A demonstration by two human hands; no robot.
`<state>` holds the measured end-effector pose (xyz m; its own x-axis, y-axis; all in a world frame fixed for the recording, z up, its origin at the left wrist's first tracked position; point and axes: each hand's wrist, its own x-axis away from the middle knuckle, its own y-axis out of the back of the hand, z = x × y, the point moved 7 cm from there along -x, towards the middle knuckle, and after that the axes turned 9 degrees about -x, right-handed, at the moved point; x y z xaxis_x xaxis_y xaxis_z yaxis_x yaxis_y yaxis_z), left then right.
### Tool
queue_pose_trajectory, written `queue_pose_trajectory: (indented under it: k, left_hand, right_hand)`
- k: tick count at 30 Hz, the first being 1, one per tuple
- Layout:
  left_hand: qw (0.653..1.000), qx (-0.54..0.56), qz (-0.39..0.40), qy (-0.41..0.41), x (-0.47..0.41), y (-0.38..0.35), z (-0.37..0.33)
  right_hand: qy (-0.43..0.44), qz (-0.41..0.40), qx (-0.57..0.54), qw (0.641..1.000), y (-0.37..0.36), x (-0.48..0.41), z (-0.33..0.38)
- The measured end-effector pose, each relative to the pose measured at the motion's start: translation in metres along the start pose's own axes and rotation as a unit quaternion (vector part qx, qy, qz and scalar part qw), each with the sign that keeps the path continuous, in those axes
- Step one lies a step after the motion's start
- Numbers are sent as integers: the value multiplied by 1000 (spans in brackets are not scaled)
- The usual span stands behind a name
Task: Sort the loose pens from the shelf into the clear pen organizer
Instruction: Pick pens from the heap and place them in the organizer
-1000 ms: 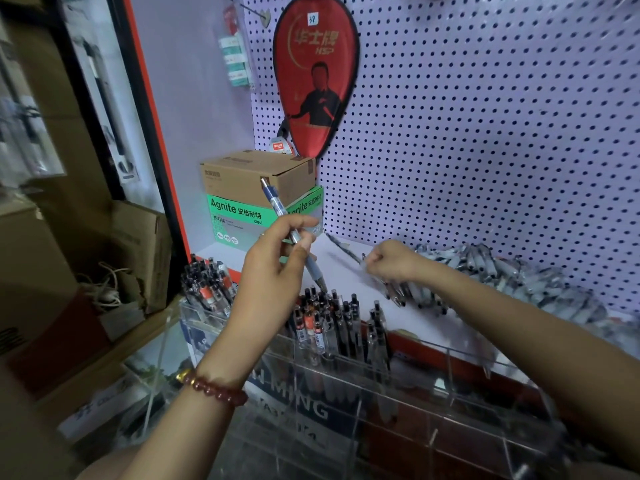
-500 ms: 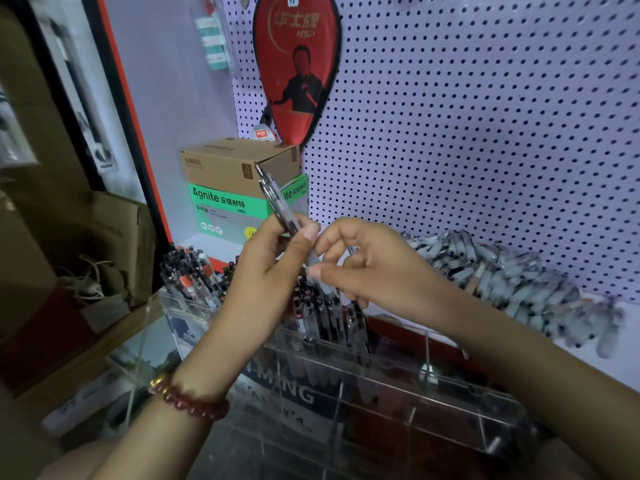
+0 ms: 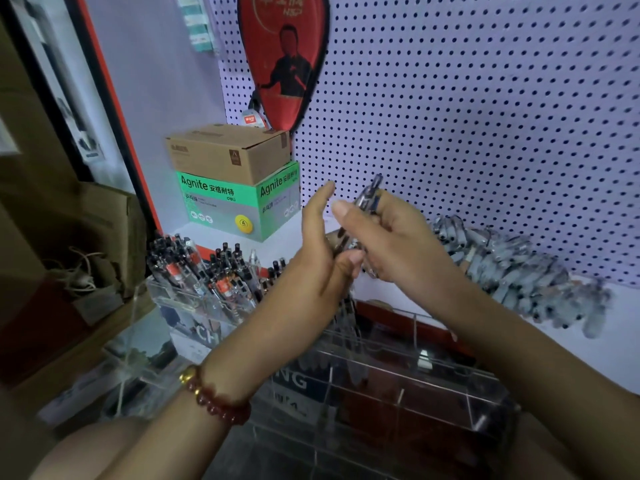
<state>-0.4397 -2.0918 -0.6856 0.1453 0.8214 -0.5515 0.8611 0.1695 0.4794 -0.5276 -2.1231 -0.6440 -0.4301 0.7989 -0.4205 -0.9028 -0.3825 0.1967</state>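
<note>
**Pen held in the right hand, above the organizer**

The right hand [image 3: 391, 244] grips a pen [image 3: 367, 198]; its thumb [image 3: 346, 211] lies across the front of the clear barrel and the other fingers are curled round behind it. The pen stands tilted, with one end pointing up past the fingertips toward the pegboard [image 3: 485, 116], and the darker lower part runs down to the left hand [image 3: 317, 258]. The picture is blurred here, so I cannot tell if it is one pen or more than one.

The left hand has its fingers straight and pointing up, with the palm turned to the right hand; only its thumb [image 3: 349, 265] is bent, and it touches the lower part of the pen. On the left wrist there is a bracelet [image 3: 214, 398] of red beads.

Both hands are above the back edge of the organizer [image 3: 398, 375], which stands at the front edge of the shelf [image 3: 623, 317]; the standing pens [image 3: 214, 271] fill its compartments at the left end. The loose pens [image 3: 512, 268] lie in a heap on the right part of the shelf, along the pegboard, just beside the right wrist.

At the back left corner of the shelf a cardboard box [image 3: 225, 154] sits on a green box [image 3: 239, 202]; a red racket cover [image 3: 287, 57] hangs above them.
</note>
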Motion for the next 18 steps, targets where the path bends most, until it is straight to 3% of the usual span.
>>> queue_pose_trajectory:
  k: [7, 9, 12, 15, 18]
  left_hand:
    - [997, -48, 53, 14, -4, -4, -5]
    - [990, -128, 58, 10, -4, 0, -1]
    - [950, -305, 60, -8, -2, 8, 4]
    - [921, -378, 93, 0, 1, 8, 9]
    - [913, -386, 131, 21, 7, 7, 12]
  right_hand:
    - [-9, -46, 46, 998, 27, -14, -8]
    - [15, -64, 75, 995, 40, -17, -4]
    - [18, -74, 99, 992, 59, -19, -3]
    - [-23, 0, 174, 985, 55, -19, -18]
    - [-30, 99, 243, 964, 36, -15, -30]
